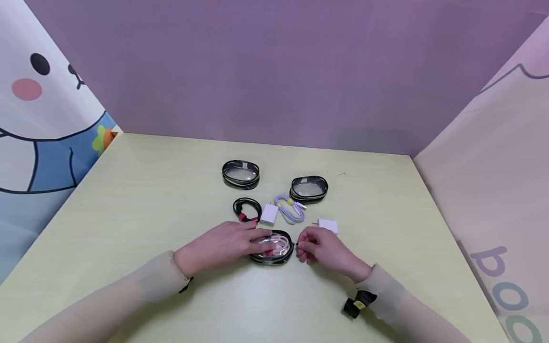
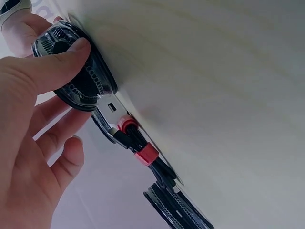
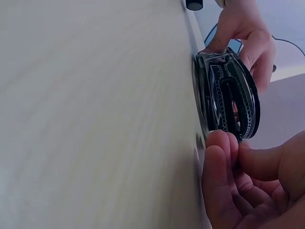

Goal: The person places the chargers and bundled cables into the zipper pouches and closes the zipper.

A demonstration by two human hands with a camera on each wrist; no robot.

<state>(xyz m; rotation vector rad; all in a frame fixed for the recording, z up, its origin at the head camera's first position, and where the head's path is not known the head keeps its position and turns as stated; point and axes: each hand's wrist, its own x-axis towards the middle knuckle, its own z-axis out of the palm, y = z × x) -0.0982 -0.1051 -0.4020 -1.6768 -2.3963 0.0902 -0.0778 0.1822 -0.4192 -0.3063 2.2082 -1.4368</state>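
Note:
An oval clear pouch with black zipper trim lies on the table in front of the person, with a pale cable and something red showing inside. My left hand holds it from the left; in the left wrist view the thumb lies across the pouch's face and fingers sit at its far side. At the pouch's right end, my right hand pinches a small dark zipper pull between thumb and forefinger. The right wrist view shows those fingertips against the pouch's near end; they hide most of the pull.
Two more oval black-trimmed pouches, left and right, stand farther back. Between them and the hands lie a black cable with red ties, a white charger plug, a lavender cable and a second white plug.

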